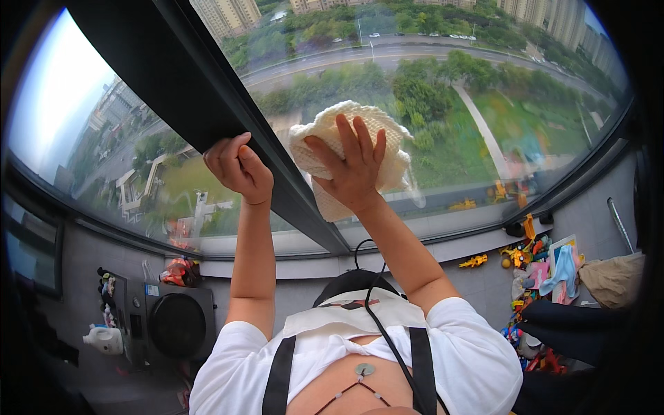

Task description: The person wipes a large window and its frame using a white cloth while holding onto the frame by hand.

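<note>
A white textured cloth [328,142] is pressed against the window glass [443,111], to the right of a dark upright frame [200,83]. My right hand [356,162] lies open on this cloth, fingers spread and arm stretched up. Loose folds of the cloth hang below my palm. My left hand [238,169] is raised in front of the frame with its fingers curled closed. The inside of that hand is hidden, so I cannot tell whether it grips anything.
A grey low ledge [429,252] runs under the panes. Lower left, a dark appliance with a round door [178,326] stands beside a white jug [104,339]. Toys [529,252], small cloths and a tan fabric piece [614,280] crowd the right. A black cord [370,294] hangs over my front.
</note>
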A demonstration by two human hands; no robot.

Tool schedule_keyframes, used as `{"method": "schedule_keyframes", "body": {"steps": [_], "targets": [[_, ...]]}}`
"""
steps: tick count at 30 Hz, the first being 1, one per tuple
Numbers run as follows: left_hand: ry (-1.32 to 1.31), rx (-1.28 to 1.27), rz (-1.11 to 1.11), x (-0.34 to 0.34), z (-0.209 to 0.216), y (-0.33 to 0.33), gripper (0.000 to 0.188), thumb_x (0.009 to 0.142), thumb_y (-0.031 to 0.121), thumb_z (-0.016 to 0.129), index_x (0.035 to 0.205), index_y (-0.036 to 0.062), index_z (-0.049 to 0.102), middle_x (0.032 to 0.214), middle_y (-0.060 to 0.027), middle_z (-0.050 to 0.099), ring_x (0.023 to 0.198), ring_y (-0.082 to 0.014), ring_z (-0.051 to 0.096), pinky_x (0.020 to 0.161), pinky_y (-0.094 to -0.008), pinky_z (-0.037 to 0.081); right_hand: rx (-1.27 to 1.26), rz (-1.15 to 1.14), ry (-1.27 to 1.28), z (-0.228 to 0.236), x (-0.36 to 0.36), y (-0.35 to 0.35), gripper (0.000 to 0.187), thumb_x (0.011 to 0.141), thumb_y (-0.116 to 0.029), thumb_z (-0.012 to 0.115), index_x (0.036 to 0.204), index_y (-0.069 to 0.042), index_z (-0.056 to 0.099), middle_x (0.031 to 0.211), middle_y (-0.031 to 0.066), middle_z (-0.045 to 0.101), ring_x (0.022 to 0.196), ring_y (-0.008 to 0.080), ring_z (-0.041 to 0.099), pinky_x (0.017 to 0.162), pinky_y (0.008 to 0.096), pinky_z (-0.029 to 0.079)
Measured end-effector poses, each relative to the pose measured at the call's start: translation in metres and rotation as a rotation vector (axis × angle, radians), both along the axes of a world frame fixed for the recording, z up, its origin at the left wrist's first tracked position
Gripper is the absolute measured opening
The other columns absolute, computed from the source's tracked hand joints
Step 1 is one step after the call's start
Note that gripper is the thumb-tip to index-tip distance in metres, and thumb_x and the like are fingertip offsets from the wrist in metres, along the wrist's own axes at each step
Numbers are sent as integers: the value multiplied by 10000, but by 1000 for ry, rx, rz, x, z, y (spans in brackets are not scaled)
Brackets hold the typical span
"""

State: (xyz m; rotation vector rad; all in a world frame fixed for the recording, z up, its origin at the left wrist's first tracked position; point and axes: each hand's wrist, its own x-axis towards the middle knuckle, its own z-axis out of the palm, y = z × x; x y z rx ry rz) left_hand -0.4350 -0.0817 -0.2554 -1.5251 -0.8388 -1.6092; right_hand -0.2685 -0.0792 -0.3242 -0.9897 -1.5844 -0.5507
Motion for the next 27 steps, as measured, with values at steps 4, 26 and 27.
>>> {"method": "schedule_keyframes", "body": {"steps": [4, 26, 27], "targets": [[34, -5, 42, -7, 1, -3, 219, 960, 136, 447, 917, 18, 627, 907, -94, 548, 852, -218, 519, 723, -323, 428, -34, 84, -185, -3, 0, -8, 703, 506, -356, 768, 1182, -439, 591, 1433, 1, 408, 1145, 238, 532, 886, 449, 422], [44, -316, -247, 101, -19, -6, 83, 884, 19, 506, 901, -6, 583, 831, -117, 593, 731, -256, 561, 654, -332, 450, 65, 17, -74, -6, 262, 28, 569, 576, -243, 787, 1116, -176, 618, 1395, 191, 419, 1279, 437, 388, 1036, 539, 325], [27, -317, -230, 102, -21, -6, 80, 874, 22, 515, 904, 4, 588, 823, -111, 597, 724, -256, 561, 654, -336, 446, 82, 12, -72, -5, 277, 29, 563, 606, -248, 765, 1138, -163, 604, 1402, 193, 408, 1288, 435, 375, 1041, 533, 319]]}}
